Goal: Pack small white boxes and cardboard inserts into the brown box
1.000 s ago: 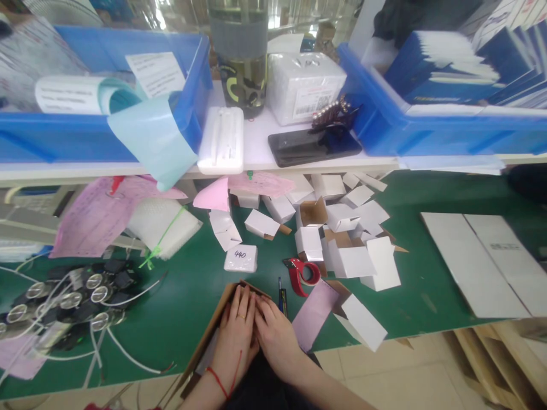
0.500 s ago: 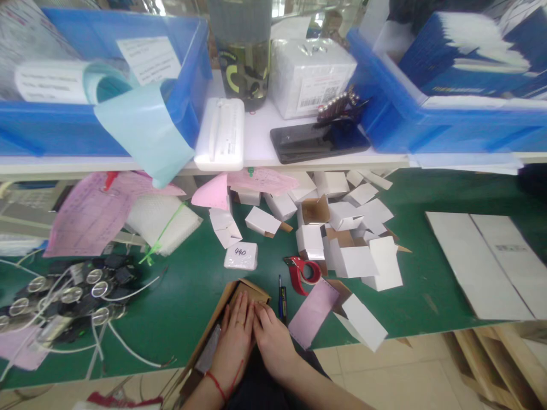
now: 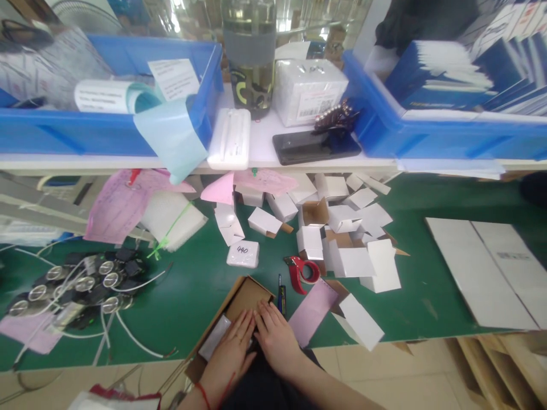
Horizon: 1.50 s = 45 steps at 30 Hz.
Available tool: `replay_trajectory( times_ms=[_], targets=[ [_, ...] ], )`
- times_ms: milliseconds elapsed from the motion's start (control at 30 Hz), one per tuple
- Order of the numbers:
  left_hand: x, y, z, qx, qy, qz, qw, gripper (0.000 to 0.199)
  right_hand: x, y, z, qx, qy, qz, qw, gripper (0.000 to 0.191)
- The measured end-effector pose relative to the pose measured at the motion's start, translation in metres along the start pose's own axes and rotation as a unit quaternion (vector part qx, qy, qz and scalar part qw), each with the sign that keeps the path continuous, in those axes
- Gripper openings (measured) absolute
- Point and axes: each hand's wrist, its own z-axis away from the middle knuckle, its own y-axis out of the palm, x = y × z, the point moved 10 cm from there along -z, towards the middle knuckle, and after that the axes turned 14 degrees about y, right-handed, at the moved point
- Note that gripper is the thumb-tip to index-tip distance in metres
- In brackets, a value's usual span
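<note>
At the table's front edge an open brown cardboard box [image 3: 248, 299] lies tilted, part of it hidden under my arms. My left hand [image 3: 233, 344] rests flat in it with straight fingers, beside a grey-white wrapped piece [image 3: 215, 337]. My right hand [image 3: 274, 336] lies over the box's right side, fingers stretched out and tips close to the left hand's. Neither hand grips anything. Just right of the box are a dark pen-like tool [image 3: 281, 296] and a red tape dispenser [image 3: 304, 273]. A small white packet marked 440 [image 3: 243, 254] lies behind it.
Several small white boxes [image 3: 348, 259] are heaped behind and to the right. Black parts with white cables [image 3: 83, 285] cover the left. A flat white carton [image 3: 482, 273] lies far right. Above runs a shelf [image 3: 260, 154] with blue bins [image 3: 453, 136] and a phone [image 3: 316, 147].
Both hands have drawn back toward me along the box, baring more of its brown inner face and the wrapped piece. The camera view has shifted slightly.
</note>
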Motion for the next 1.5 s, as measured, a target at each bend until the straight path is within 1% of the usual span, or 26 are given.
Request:
replay_trajectory(
  times_ms=[133,233,300,367,400,467,500,533,600,667,700,733,800,867,933,967,1033,1133,1200,1267,1333,1400,1500],
  targets=[
    [-0.006,0.012,-0.005,0.084,-0.017,-0.038,0.996,0.088,-0.003,0.005,0.008,0.035,-0.038,-0.006,0.999,0.048],
    [-0.008,0.011,-0.012,0.117,-0.037,-0.067,0.990,0.084,-0.003,0.010,0.010,0.052,-0.073,0.007,0.996,0.047],
    [-0.010,0.006,-0.014,0.112,-0.037,-0.083,0.990,0.077,-0.002,0.012,0.010,0.059,-0.088,0.011,0.994,0.044],
    [-0.015,-0.003,-0.010,0.090,-0.021,-0.100,0.991,0.071,-0.003,0.008,0.010,0.069,-0.079,0.001,0.994,0.038],
    [-0.018,-0.008,-0.005,0.078,-0.010,-0.107,0.991,0.069,-0.003,0.006,0.011,0.084,-0.068,-0.010,0.994,0.032],
    [-0.020,-0.020,0.010,0.055,-0.002,-0.114,0.992,0.066,-0.004,-0.001,0.013,0.139,-0.037,-0.039,0.989,0.024],
    [-0.018,-0.027,0.018,0.043,-0.016,-0.116,0.992,0.066,-0.002,-0.004,0.015,0.170,-0.025,-0.054,0.984,0.026],
    [-0.014,-0.034,0.027,0.030,-0.043,-0.115,0.992,0.065,0.002,-0.008,0.016,0.196,-0.018,-0.065,0.978,0.034],
    [-0.003,-0.047,0.038,0.007,-0.109,-0.104,0.989,0.071,0.011,-0.015,0.012,0.216,-0.007,-0.064,0.974,0.063],
    [0.007,-0.055,0.035,-0.002,-0.151,-0.091,0.984,0.089,0.020,-0.013,0.000,0.214,0.002,-0.031,0.976,0.088],
    [0.012,-0.056,0.029,0.000,-0.157,-0.087,0.984,0.098,0.023,-0.008,-0.007,0.212,0.011,-0.006,0.977,0.095],
    [0.016,-0.055,0.020,0.006,-0.156,-0.086,0.984,0.105,0.025,0.000,-0.016,0.209,0.018,0.023,0.977,0.098],
    [0.027,-0.052,0.002,0.023,-0.147,-0.085,0.985,0.113,0.027,0.018,-0.034,0.207,0.022,0.077,0.975,0.094],
    [0.037,-0.048,-0.013,0.033,-0.134,-0.084,0.987,0.117,0.026,0.032,-0.051,0.208,0.016,0.117,0.971,0.091],
    [0.045,-0.046,-0.021,0.031,-0.126,-0.083,0.988,0.119,0.024,0.040,-0.062,0.208,0.004,0.143,0.968,0.093],
    [0.047,-0.046,-0.024,0.026,-0.124,-0.083,0.988,0.117,0.024,0.041,-0.065,0.210,-0.002,0.152,0.966,0.093],
    [0.048,-0.044,-0.026,0.020,-0.123,-0.085,0.988,0.110,0.024,0.041,-0.067,0.214,-0.012,0.159,0.964,0.087],
    [0.046,-0.042,-0.030,0.008,-0.115,-0.103,0.988,0.086,0.023,0.043,-0.066,0.230,-0.006,0.162,0.959,0.079],
    [0.045,-0.043,-0.036,0.001,-0.101,-0.111,0.989,0.073,0.021,0.046,-0.068,0.249,0.006,0.173,0.953,0.085],
    [0.046,-0.043,-0.043,0.008,-0.094,-0.099,0.991,0.063,0.021,0.051,-0.070,0.279,0.004,0.182,0.943,0.093],
    [0.050,-0.044,-0.049,0.023,-0.100,-0.080,0.992,0.047,0.022,0.053,-0.073,0.303,-0.009,0.185,0.935,0.101],
    [0.054,-0.046,-0.052,0.025,-0.109,-0.073,0.991,0.032,0.023,0.053,-0.074,0.318,-0.018,0.183,0.930,0.104],
    [0.051,-0.043,-0.049,0.022,-0.111,-0.074,0.991,0.030,0.026,0.053,-0.068,0.335,-0.025,0.177,0.925,0.101]
  ],
)
